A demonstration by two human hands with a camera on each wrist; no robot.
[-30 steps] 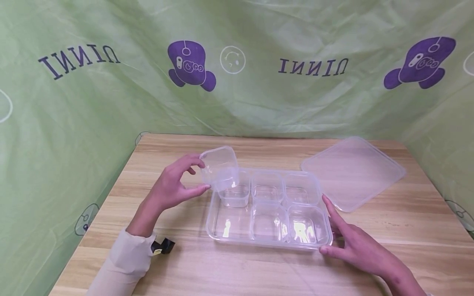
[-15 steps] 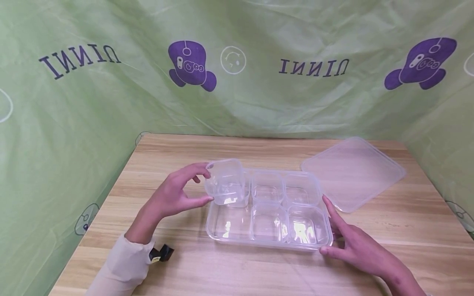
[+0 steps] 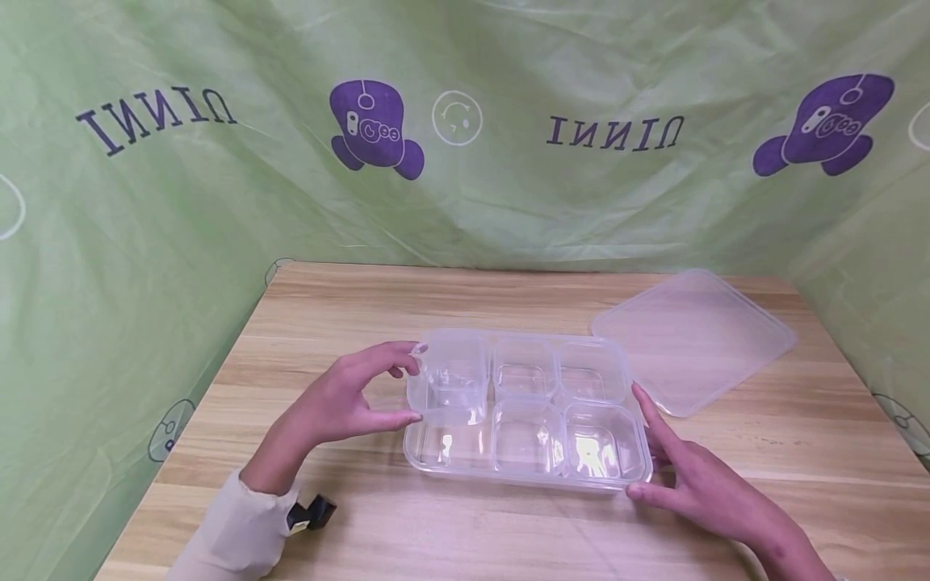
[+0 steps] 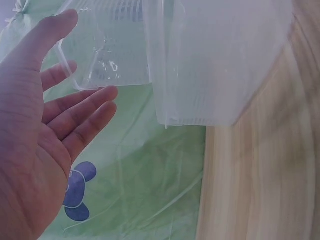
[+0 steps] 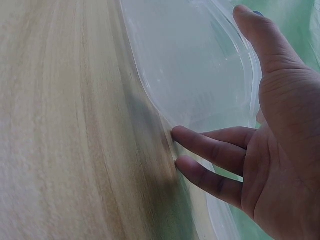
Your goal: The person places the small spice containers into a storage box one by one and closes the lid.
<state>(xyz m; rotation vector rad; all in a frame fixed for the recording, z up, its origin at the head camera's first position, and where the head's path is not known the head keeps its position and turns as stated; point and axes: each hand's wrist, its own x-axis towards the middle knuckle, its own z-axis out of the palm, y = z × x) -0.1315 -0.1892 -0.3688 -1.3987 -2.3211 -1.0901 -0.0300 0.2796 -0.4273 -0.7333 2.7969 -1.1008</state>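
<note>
Between thumb and fingers, my left hand (image 3: 349,399) pinches a small clear plastic container (image 4: 107,60) by its left side. That container is tilted and overlaps the back-left part of a large clear plastic box (image 3: 508,479). Inside the box sit several similar small containers in two rows, such as the front-right one (image 3: 601,444); the front-left space shows bare box floor. My right hand (image 3: 705,484) touches the box's right end, thumb at the near corner and index finger along the side, with fingers extended. In the right wrist view, its fingertips (image 5: 185,135) lie against the box wall.
A flat translucent lid (image 3: 697,339) lies on the wooden table (image 3: 407,532) behind and right of the box. A green printed cloth (image 3: 508,202) hangs behind the table and along both sides. A black object (image 3: 312,513) shows at the left cuff.
My left hand has brought the small container down and slightly nearer, from above the box's back-left corner to overlapping its left part. The right hand and the box have stayed put.
</note>
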